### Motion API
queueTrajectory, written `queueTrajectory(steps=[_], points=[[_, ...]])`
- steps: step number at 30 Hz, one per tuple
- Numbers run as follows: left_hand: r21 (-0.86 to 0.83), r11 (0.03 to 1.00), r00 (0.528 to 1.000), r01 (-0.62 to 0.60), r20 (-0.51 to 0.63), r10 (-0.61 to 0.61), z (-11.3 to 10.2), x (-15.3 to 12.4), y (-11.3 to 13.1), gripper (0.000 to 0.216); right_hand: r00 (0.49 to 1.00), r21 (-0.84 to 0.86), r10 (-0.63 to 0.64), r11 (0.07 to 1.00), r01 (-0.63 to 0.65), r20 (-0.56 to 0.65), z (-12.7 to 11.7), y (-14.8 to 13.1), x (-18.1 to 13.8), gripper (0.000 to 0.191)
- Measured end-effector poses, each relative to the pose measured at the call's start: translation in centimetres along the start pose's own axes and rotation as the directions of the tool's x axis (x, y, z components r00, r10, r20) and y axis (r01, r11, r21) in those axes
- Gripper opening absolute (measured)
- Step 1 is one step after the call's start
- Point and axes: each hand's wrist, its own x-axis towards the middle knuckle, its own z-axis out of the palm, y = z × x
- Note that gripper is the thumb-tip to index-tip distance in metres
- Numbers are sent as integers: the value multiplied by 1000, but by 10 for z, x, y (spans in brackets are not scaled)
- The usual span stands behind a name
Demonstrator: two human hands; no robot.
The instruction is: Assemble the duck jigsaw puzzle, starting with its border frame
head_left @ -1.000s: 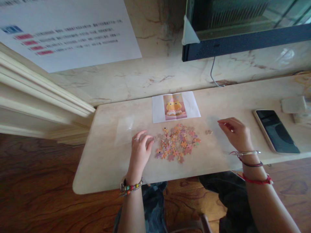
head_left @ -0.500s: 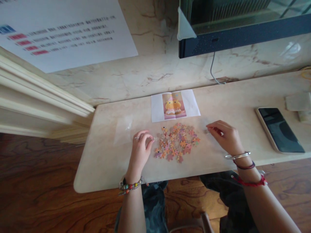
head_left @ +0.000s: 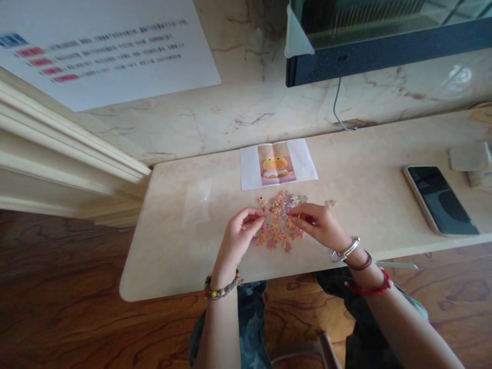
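Observation:
A heap of small orange, pink and purple puzzle pieces (head_left: 279, 209) lies on the marble table (head_left: 172, 256). My left hand (head_left: 239, 237) rests at the heap's left edge, its fingers curled and pinched together at the pieces. Coming in from the right, my right hand (head_left: 320, 225) lies over the heap with its fingers pressed together among the pieces. What either hand pinches is too small to make out. One loose piece (head_left: 330, 203) lies just right of the heap. A printed picture of a yellow duck (head_left: 277, 164) lies behind it.
A phone (head_left: 440, 200) lies screen-up at the right, with a pale flat block (head_left: 469, 156) beyond it. A clear plastic bag (head_left: 197, 201) lies left of the heap. A marble wall with a poster (head_left: 107, 46) and a dark-framed case (head_left: 384, 51) rises behind.
Both hands have moved inward onto the heap. The right hand came left from beside the loose piece, and the left hand slid right to the heap's edge.

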Motion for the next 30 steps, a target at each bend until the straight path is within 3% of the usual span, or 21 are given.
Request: queueTrajectory(steps=[6,14,17,21,25,28,30], points=[[31,999,994,-15,108,12,13,-1,8,13,992,95,107,989,-113,68,10,-4,3,21],[254,965,995,-62,92,40,-5,-2,4,9,988,-215,102,969,-126,-117,-14,14,2,13],[266,960,992,-82,115,53,-2,-3,5,9,992,-168,97,980,-109,-77,-15,11,1,15],[305,932,972,-197,184,145,11,-6,9,6,995,-33,77,997,-75,65,-5,1,0,18],[350,893,949,-283,240,207,23,-9,12,6,984,-10,29,1000,-28,176,3,-3,0,14],[405,848,933,-342,251,257,23,-9,10,9,986,-78,16,997,-3,163,-6,4,-2,14],[492,789,930,-368,187,318,19,-7,6,14,996,-161,66,985,-55,60,-20,15,-5,15]])
